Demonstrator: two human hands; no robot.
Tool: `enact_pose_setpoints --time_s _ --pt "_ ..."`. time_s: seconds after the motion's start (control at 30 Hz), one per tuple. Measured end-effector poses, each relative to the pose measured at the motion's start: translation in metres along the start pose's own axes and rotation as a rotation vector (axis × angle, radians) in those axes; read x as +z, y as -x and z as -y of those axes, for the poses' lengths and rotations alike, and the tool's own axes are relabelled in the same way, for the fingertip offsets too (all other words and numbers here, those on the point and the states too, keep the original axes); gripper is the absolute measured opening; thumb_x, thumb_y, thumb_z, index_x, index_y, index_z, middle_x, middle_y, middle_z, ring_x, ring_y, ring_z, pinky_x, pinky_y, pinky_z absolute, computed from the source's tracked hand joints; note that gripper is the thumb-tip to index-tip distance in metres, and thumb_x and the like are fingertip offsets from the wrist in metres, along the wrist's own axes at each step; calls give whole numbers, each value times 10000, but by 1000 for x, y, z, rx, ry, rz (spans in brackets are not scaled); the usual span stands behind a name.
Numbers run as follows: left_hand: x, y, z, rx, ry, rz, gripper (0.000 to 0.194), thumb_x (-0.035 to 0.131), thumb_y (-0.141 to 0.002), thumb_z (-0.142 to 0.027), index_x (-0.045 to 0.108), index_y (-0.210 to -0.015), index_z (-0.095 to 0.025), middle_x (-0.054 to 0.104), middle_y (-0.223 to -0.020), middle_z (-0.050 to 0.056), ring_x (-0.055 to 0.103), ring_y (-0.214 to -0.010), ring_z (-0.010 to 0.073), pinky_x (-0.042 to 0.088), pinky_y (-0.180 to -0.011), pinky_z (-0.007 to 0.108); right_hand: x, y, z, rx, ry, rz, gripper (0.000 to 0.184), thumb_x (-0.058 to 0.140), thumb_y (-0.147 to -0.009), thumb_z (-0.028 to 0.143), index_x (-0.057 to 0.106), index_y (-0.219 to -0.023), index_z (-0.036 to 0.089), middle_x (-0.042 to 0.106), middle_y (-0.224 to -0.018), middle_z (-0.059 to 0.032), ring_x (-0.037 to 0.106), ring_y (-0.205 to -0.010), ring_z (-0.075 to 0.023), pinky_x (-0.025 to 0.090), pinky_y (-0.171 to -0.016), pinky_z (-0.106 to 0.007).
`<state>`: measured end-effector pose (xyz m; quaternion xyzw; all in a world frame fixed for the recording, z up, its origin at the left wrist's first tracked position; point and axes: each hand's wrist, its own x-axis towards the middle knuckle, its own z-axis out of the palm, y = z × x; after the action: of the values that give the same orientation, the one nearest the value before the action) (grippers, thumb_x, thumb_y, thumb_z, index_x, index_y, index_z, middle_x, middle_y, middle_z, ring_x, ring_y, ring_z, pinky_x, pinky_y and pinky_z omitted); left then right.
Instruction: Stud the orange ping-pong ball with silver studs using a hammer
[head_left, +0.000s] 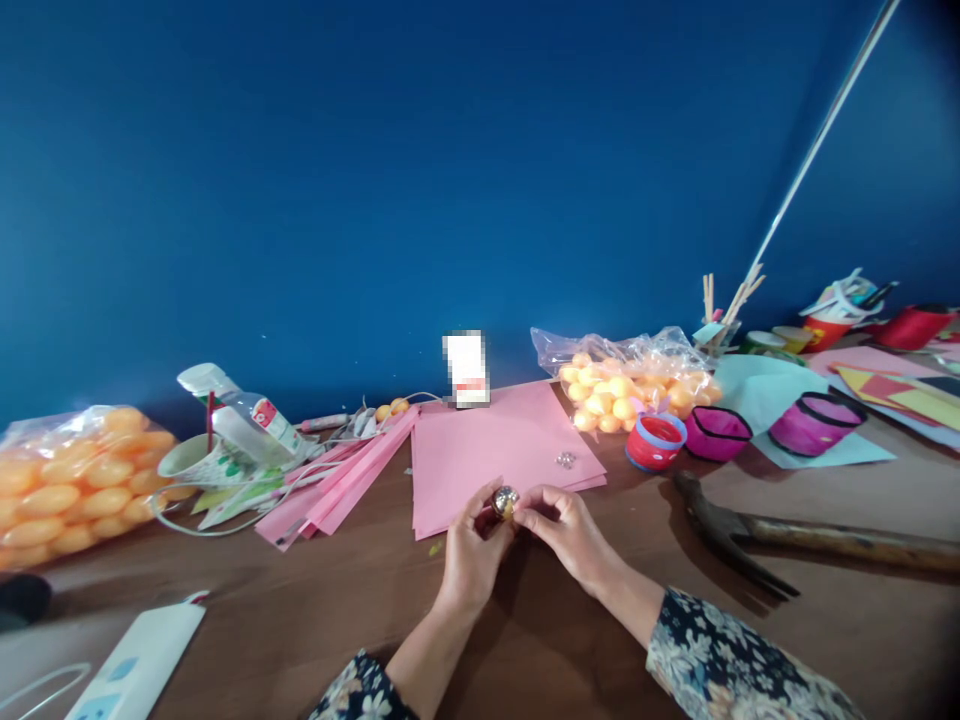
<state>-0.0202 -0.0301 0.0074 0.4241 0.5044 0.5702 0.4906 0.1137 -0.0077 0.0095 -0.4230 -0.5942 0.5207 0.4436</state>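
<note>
A shiny metallic ball (pixel 505 501), possibly a bell, is held just above the near edge of the pink paper sheets (pixel 480 440). My left hand (pixel 474 560) grips it from the left between thumb and fingers. From the other side, my right hand (pixel 574 535) is closed in a pinch, with thumb and forefinger at the ball's right edge. A small cluster of silvery pieces (pixel 565 460) lies on the pink paper beyond my right hand; they are too small to name.
A claw hammer (pixel 750 530) lies at the right. Behind it stand a red tape roll (pixel 656 442) and purple fabric cups (pixel 718 434). Bags of orange balls (pixel 615 395) sit behind and far left. Pink strips (pixel 345 480), a plastic bottle (pixel 255 415) and a power strip (pixel 142 660) are on the left.
</note>
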Motion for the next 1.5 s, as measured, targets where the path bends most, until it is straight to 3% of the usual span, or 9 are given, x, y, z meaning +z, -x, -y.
enact_pose_setpoints --time_s 1.5 --pt "2 0 4 21 44 -43 431 711 -582 -180 604 -999 -160 679 -899 65 629 -840 192 496 -768 304 1 3 3 -42 115 26 249 536 -795 385 609 -723 158 610 -677 -8 526 -648 -146 391 -585 -228"
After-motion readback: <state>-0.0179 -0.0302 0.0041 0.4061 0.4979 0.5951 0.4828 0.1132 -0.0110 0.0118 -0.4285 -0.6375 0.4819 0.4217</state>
